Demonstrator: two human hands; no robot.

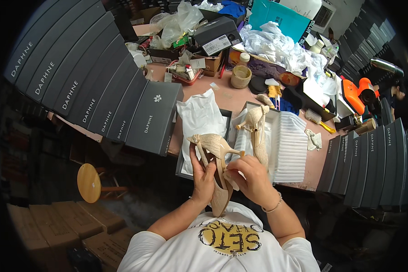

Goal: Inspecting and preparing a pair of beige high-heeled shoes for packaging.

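A beige high-heeled shoe is tilted in front of my chest, its pointed toe down toward me and its slim heel sticking out to the right. My left hand is closed around its left side. At the right side of the shoe, just below the heel, the fingers of my right hand are pinched together. A small pale piece shows by those fingertips, too hidden to name. The matching beige shoe lies in an open grey shoebox beyond my hands. White tissue paper spreads over the box's left part.
Grey shoeboxes stand in a long row at left; more boxes line the right. A yellow-handled brush, a jar, crumpled white paper and an orange tool crowd the table's back. A round stool stands lower left.
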